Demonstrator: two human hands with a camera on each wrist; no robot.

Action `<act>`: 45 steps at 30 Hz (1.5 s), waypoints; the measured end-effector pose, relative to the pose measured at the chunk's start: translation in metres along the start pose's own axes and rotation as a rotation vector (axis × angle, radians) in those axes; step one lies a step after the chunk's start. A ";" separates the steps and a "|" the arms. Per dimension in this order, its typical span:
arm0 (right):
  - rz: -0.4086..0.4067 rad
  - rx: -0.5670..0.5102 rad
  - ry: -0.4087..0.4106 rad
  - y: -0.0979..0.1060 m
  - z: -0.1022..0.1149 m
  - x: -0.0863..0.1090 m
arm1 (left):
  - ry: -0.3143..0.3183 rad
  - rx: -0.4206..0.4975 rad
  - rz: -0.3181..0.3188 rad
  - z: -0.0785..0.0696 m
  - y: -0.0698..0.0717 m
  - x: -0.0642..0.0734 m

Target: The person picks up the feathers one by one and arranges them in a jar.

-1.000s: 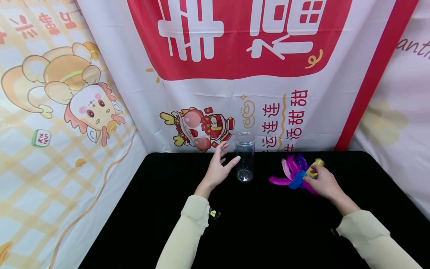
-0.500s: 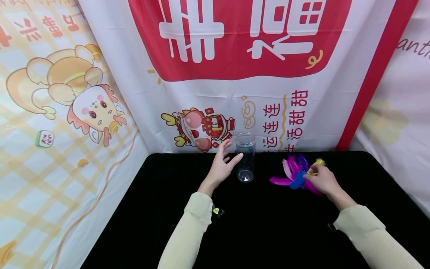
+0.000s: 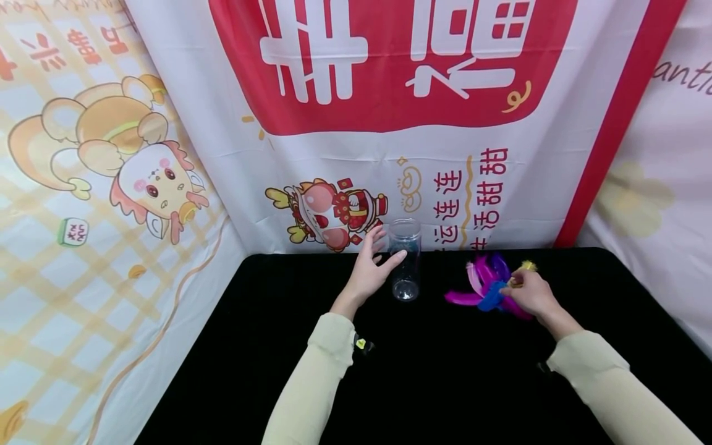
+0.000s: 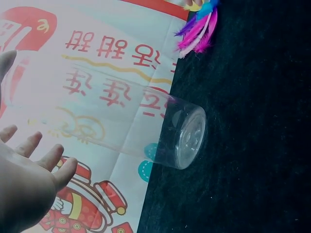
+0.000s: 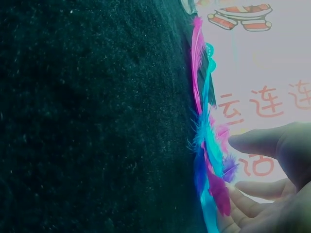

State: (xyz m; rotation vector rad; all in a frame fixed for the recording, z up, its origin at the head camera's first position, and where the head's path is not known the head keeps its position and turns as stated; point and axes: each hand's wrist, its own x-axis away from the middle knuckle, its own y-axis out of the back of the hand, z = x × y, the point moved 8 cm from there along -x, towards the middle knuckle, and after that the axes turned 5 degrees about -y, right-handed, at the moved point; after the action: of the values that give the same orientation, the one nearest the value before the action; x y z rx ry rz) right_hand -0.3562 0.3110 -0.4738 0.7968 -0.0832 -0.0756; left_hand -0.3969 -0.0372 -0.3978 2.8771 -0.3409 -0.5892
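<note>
A transparent cylindrical jar stands upright on the black table. Beside its left wall is my left hand, fingers spread and thumb overlapping the jar in the head view. In the left wrist view, a gap shows between my fingers and the jar's base. To the right lies a bunch of coloured feathers, magenta, purple, blue and pink, with a yellow feather at its right end. My right hand reaches over that end. In the right wrist view, its thumb and index finger stand apart beside the feathers.
Behind the table hangs a white and red banner with printed characters, close behind the jar. A patterned cloth covers the left side, and another pale cloth hangs at the right.
My left hand has shifted slightly right, so its thumb overlaps the jar more. My right hand has edged slightly left over the yellow feather. Jar and feathers stay in place.
</note>
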 end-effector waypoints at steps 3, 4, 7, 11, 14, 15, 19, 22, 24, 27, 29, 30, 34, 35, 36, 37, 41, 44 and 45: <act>0.013 -0.004 -0.011 0.000 -0.001 -0.001 | -0.002 -0.001 0.004 -0.001 -0.002 -0.003; 0.019 -0.006 -0.016 0.000 -0.002 -0.001 | -0.001 -0.003 0.005 -0.001 -0.002 -0.004; 0.038 -0.018 -0.037 -0.001 -0.003 -0.002 | 0.003 -0.012 0.007 0.000 -0.004 -0.005; 0.050 -0.034 -0.057 -0.004 -0.004 -0.002 | 0.013 -0.019 0.009 0.001 -0.006 -0.006; 0.048 -0.047 -0.067 -0.006 -0.005 -0.003 | 0.019 -0.011 0.012 0.003 -0.007 -0.007; 0.046 -0.051 -0.069 -0.007 -0.006 -0.004 | 0.020 -0.005 0.013 0.003 -0.007 -0.007; 0.041 -0.064 -0.080 -0.011 -0.008 -0.005 | 0.025 0.009 0.015 0.003 -0.007 -0.006; 0.043 -0.074 -0.093 -0.012 -0.009 -0.006 | 0.030 0.003 0.013 0.002 -0.007 -0.006; 0.051 -0.081 -0.107 -0.013 -0.009 -0.007 | 0.033 -0.002 0.011 0.002 -0.007 -0.007; 0.056 -0.088 -0.120 -0.014 -0.009 -0.008 | 0.032 -0.012 0.010 0.001 -0.007 -0.007; 0.054 -0.092 -0.124 -0.014 -0.008 -0.008 | 0.030 -0.017 0.010 0.001 -0.006 -0.007; 0.050 -0.091 -0.124 -0.014 -0.008 -0.008 | 0.028 -0.019 0.010 0.001 -0.006 -0.006; 0.032 -0.082 -0.113 -0.014 -0.007 -0.009 | 0.028 -0.013 0.013 0.001 -0.008 -0.007; 0.027 -0.078 -0.107 -0.014 -0.007 -0.010 | 0.029 -0.013 0.014 0.001 -0.008 -0.007; 0.021 -0.075 -0.103 -0.014 -0.007 -0.010 | 0.028 -0.011 0.016 0.001 -0.009 -0.007; 0.017 -0.073 -0.097 -0.014 -0.006 -0.010 | 0.028 -0.010 0.017 0.001 -0.009 -0.007; 0.005 -0.060 -0.080 -0.015 -0.004 -0.011 | 0.022 -0.001 0.023 0.000 -0.011 -0.008; 0.003 -0.050 -0.083 -0.016 -0.003 -0.011 | 0.020 0.012 0.028 0.000 -0.013 -0.009; 0.003 -0.045 -0.087 -0.017 -0.004 -0.011 | 0.020 0.014 0.030 -0.001 -0.014 -0.009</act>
State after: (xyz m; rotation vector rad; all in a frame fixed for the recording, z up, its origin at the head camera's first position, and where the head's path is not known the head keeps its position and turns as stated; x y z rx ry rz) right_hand -0.3671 0.3030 -0.4888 0.7481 -0.1646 -0.1088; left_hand -0.4020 -0.0216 -0.3971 2.8842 -0.3863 -0.5549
